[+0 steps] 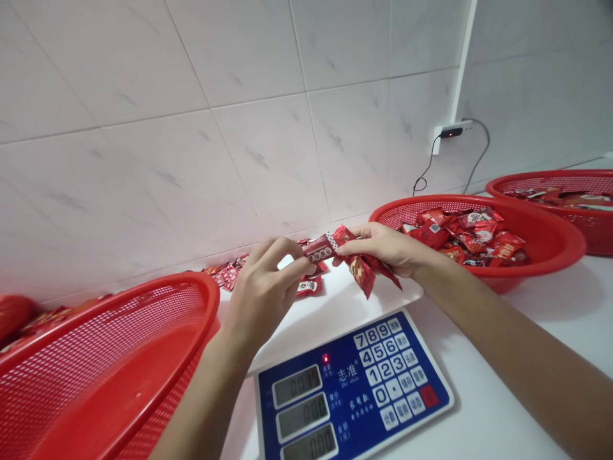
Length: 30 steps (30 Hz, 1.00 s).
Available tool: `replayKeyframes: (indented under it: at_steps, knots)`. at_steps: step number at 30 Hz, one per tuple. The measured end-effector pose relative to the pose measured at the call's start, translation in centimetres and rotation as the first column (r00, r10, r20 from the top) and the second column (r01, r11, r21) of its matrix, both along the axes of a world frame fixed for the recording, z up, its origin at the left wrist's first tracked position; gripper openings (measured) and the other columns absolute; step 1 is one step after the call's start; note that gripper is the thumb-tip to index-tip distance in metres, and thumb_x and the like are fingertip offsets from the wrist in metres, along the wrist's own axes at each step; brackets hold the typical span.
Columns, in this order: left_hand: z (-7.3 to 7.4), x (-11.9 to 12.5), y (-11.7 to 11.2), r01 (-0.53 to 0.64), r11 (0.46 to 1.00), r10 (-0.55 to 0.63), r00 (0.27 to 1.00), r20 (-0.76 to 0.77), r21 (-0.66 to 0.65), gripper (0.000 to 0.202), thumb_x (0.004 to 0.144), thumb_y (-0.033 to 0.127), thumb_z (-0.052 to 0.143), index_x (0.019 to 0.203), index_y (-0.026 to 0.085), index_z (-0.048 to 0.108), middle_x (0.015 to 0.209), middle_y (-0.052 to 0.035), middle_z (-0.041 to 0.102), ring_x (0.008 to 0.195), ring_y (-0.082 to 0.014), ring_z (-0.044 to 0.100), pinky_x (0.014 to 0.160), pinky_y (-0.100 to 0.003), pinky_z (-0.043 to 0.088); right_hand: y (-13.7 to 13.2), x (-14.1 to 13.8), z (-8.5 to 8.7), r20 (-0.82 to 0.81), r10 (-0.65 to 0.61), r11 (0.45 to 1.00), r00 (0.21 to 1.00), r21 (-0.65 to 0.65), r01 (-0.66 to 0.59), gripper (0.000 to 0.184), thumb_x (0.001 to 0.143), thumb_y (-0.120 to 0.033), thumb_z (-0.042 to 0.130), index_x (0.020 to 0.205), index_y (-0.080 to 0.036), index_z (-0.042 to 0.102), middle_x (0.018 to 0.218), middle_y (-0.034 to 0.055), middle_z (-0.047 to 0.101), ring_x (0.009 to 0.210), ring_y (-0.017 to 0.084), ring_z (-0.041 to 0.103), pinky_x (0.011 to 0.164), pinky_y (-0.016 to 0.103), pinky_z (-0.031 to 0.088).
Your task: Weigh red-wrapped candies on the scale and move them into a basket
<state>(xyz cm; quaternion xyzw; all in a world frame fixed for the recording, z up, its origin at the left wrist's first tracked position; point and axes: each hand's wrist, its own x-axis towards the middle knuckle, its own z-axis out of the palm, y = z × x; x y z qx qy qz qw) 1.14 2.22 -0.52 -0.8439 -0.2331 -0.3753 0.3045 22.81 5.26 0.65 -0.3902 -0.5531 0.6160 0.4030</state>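
Note:
My left hand [268, 284] pinches the end of a small dark-red snack packet [318, 249] between thumb and fingers. Beside it my right hand [380, 246] is closed on several red snack packets [363, 271], some of them hanging below the fingers. The hands meet over the white pan [330, 319] of an electronic scale. A few more red packets [309, 286] lie on the pan beneath the hands. In front is the scale's blue panel [354, 383], with number keys, three displays and a lit red light.
An empty-bottomed red basket [201, 287] stands at the left. Another red basket [550, 255] with many packets is at the right, with a further one [594, 223] behind. Loose packets [225, 273] lie along the tiled wall [258, 147]. A plugged-in cord [424, 172] hangs from a socket.

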Motion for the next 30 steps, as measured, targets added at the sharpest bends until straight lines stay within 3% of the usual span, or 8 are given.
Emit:
replayKeyframes:
  at_steps: [7,12,14,16,18,22,25,30]
  knots:
    - [-0.3,0.1,0.1,-0.033,0.987,0.045,0.996,0.074,-0.16,0.023,0.093,-0.001,0.061,0.081,0.014,0.073,0.082,-0.0033,0.064,0.069,-0.0134,0.059,0.057,-0.023,0.045,0.6,1.6,0.4,-0.031,-0.078,0.996,0.996,0.033,0.079,0.014,0.085,-0.008,0.066,0.073,-0.014,0.069,0.067,0.0054,0.07,0.052,0.009,0.059,0.048,0.018,0.05]
    - [-0.7,-0.5,0.6,-0.076,0.941,0.098,0.994,0.05,-0.331,0.027,0.093,0.004,0.057,0.082,0.018,0.079,0.084,-0.0046,0.066,0.071,-0.0152,0.062,0.061,-0.024,0.048,0.4,1.8,0.7,-0.167,-0.069,0.997,0.984,0.007,0.071,0.008,0.087,-0.009,0.07,0.09,-0.016,0.07,0.074,0.0041,0.072,0.062,0.012,0.067,0.058,0.02,0.058]
    - [-0.6,-0.7,0.8,-0.12,0.868,0.132,0.991,-0.009,-0.481,0.028,0.091,0.006,0.059,0.089,0.023,0.082,0.088,-0.005,0.07,0.075,-0.0176,0.066,0.065,-0.027,0.05,0.2,1.6,0.8,-0.212,-0.038,0.999,0.977,-0.004,0.038,0.011,0.091,-0.01,0.069,0.098,-0.018,0.07,0.077,0.0032,0.073,0.063,0.012,0.069,0.061,0.02,0.06]
    - [-0.1,-0.7,0.6,-0.152,0.749,0.149,0.987,-0.06,-0.646,0.028,0.09,0.012,0.063,0.096,0.029,0.084,0.096,-0.0045,0.075,0.082,-0.0202,0.07,0.071,-0.03,0.053,-0.2,1.3,0.9,-0.22,-0.011,1.0,0.975,-0.016,0.007,0.012,0.096,-0.01,0.065,0.103,-0.019,0.069,0.079,0.0025,0.074,0.064,0.011,0.07,0.063,0.019,0.06]
    - [0.5,-0.4,0.1,-0.114,0.639,0.19,0.982,0.012,-0.76,0.02,0.093,0.026,0.066,0.103,0.03,0.083,0.101,-0.0044,0.078,0.088,-0.0225,0.072,0.076,-0.033,0.054,-0.8,0.8,1.1,-0.171,0.031,0.999,0.985,-0.023,-0.035,0.011,0.099,-0.009,0.062,0.105,-0.017,0.067,0.08,0.0027,0.074,0.063,0.009,0.07,0.062,0.018,0.059]
    - [1.5,0.7,-1.5,0.223,0.495,0.241,0.893,0.379,-0.84,0.036,0.096,0.05,0.065,0.115,0.021,0.073,0.102,-0.0073,0.078,0.088,-0.0221,0.072,0.075,-0.032,0.059,-1.9,0.2,1.5,-0.039,0.109,0.994,0.993,0.015,-0.109,0.003,0.098,-0.012,0.066,0.096,-0.012,0.065,0.073,0.0032,0.072,0.056,0.008,0.066,0.052,0.014,0.052]
    - [1.8,1.4,-2.0,0.396,0.346,0.165,0.867,0.471,-0.851,0.041,0.092,0.053,0.071,0.114,0.019,0.072,0.111,-0.0098,0.077,0.089,-0.0203,0.072,0.076,-0.03,0.062,-2.1,0.2,1.4,0.03,0.09,0.992,0.996,0.084,-0.092,0.009,0.096,-0.015,0.07,0.094,-0.013,0.062,0.069,0.0026,0.071,0.053,0.008,0.064,0.047,0.014,0.048]
    - [1.7,0.9,-1.3,0.37,0.31,0.205,0.873,0.442,-0.876,0.044,0.087,0.058,0.076,0.101,0.016,0.078,0.091,-0.01,0.08,0.077,-0.0206,0.074,0.068,-0.028,0.062,-2.1,0.1,0.9,0.034,0.197,0.975,0.98,0.101,-0.199,0.018,0.091,-0.021,0.078,0.091,-0.016,0.061,0.063,-0.0017,0.067,0.046,0.007,0.058,0.045,0.014,0.044]
